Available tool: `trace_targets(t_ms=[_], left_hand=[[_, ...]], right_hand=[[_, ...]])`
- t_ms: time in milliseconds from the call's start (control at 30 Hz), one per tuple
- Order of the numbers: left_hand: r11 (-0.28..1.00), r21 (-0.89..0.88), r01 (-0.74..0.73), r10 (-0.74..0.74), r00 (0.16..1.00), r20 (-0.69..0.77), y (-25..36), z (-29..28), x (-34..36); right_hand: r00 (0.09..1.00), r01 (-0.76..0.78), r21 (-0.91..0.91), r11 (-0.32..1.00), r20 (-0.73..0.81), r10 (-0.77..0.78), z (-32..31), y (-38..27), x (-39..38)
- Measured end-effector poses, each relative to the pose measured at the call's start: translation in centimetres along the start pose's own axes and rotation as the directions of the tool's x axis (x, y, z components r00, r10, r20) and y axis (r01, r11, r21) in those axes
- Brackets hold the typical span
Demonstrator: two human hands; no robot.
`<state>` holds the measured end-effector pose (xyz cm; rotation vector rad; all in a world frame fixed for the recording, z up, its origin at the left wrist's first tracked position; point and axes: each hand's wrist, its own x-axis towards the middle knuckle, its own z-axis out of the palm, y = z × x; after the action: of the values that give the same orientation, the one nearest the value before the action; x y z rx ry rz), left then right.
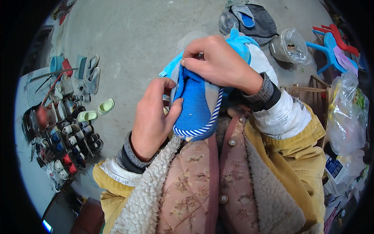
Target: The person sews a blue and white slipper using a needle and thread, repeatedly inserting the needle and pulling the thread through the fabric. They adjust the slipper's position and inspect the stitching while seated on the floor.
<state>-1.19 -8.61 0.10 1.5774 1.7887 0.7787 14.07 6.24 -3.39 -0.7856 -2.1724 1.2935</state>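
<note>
Head view: left hand and right hand pinch a rounded, fuzzy blue-lined slipper

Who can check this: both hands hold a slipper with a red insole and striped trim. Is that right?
Not quite: in the head view, the slipper has a blue insole, not a red one. The left hand and right hand do hold it, and its trim is striped.

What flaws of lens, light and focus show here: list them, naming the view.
Head view: black corners and leaning, bent shapes near the fisheye rim; glare on the clear plastic bag at right; a smeared reddish patch at far left; the blue-lined slipper looks fairly sharp.
</note>
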Motion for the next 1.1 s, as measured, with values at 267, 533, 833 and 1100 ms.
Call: trace_targets(t_ms=[267, 533, 833, 1100], left_hand=[[0.995, 0.091, -0.027, 0.035, 0.995, -0.091, -1.0, 0.1, -1.4], [0.982, 0.16, -0.099, 0.121, 0.984, -0.13, -2.5, 0.1, -2.5], [0.998, -0.041, 0.05, -0.055, 0.99, -0.128, -2.2, 1.0, -4.0], [0.998, -0.059, 0.0, -0.011, 0.984, -0.179, -1.7, 1.8, -3.2]], right_hand=[[0.999, 0.037, -0.016, 0.999, 0.007, -0.037, 1.3, 0.3, -0.4], [0.98, 0.196, -0.007, 0.981, 0.031, -0.195, 2.3, 0.0, -1.5], [0.965, 0.261, -0.016, 0.965, 0.044, -0.26, 2.4, -0.4, -3.6], [0.938, 0.343, -0.05, 0.938, 0.067, -0.339, 1.3, 0.0, -5.2]])
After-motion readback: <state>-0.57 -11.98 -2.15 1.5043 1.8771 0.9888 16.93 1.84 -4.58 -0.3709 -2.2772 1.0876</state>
